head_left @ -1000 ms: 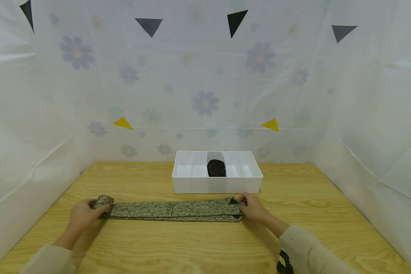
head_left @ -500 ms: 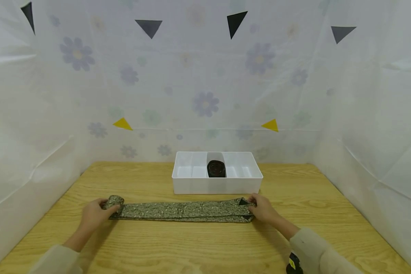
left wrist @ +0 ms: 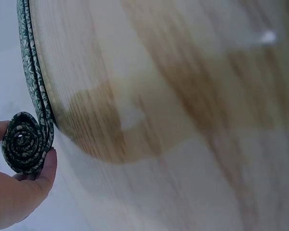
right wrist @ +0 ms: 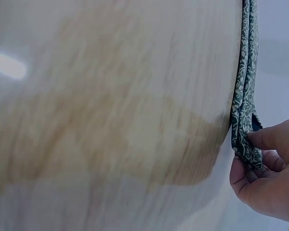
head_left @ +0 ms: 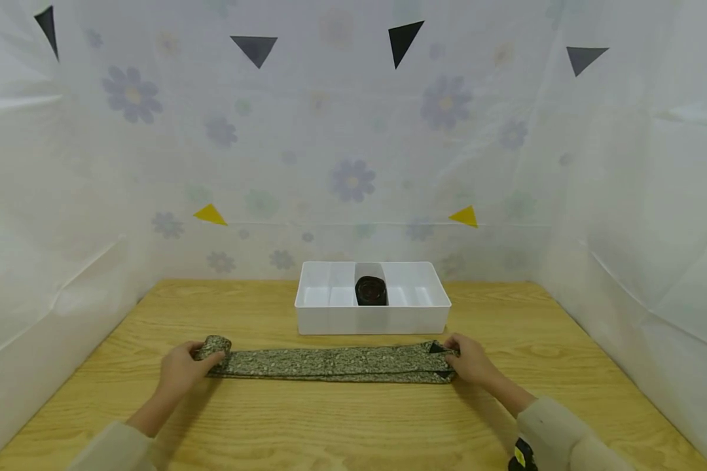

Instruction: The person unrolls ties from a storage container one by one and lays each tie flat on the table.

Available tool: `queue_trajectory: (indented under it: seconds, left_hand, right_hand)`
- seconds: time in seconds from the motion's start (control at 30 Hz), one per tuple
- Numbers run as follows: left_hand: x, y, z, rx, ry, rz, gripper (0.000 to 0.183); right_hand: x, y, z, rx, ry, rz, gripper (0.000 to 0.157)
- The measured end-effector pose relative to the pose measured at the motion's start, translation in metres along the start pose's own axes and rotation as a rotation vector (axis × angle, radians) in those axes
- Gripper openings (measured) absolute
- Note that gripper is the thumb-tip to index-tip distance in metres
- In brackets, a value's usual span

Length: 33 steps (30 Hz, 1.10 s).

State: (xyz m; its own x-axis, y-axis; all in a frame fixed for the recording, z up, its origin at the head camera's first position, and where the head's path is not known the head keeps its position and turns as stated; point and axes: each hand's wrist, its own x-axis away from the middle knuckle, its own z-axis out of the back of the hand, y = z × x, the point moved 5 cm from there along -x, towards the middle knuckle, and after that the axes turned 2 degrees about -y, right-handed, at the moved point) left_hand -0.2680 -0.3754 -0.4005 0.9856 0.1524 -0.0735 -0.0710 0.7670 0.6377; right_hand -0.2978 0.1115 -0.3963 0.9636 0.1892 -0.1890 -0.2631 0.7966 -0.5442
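A green patterned necktie (head_left: 330, 364), doubled lengthwise, is stretched across a wooden table (head_left: 353, 425). Its coiled end (a tight spiral, seen from the left wrist) is held by the left hand (head_left: 182, 371), thumb and fingers curved around it. Its pointed ends are pinched between thumb and fingers of the right hand (head_left: 471, 361). Just beyond the tie, the middle of the table is blocked by a white box (head_left: 371, 320); a dark roll (head_left: 370, 292) is set in its central compartment. By the right sleeve (head_left: 556, 428), a black-and-yellow object (head_left: 521, 456) is partly cut off. The table is enclosed by flower-printed white sheeting (head_left: 306, 131).
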Motion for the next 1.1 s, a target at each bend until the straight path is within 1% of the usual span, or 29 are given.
queue_trajectory:
  seconds: [0.17,0.43,0.9,1.1]
  left_hand:
    - [-0.0006,-0.0035,-0.0003,0.041,-0.012,-0.004,0.061]
    - [-0.0003,-0.0065,0.0013,0.063,-0.001,-0.011,0.059]
    - [-0.0018,-0.0091,0.0043,0.118,-0.012,-0.01,0.06]
    - [-0.002,-0.0101,0.0051,0.152,-0.005,-0.029,0.059]
  right_hand:
    - [0.0018,-0.0023,0.0004,0.033,0.005,-0.016,0.013]
    - [0.0034,-0.0046,-0.0015,0.027,-0.017,-0.042,0.015]
    - [0.0044,-0.0086,-0.0014,0.075,-0.012,-0.051,0.017]
    - [0.0056,-0.0088,-0.002,0.095,-0.007,-0.054,0.017]
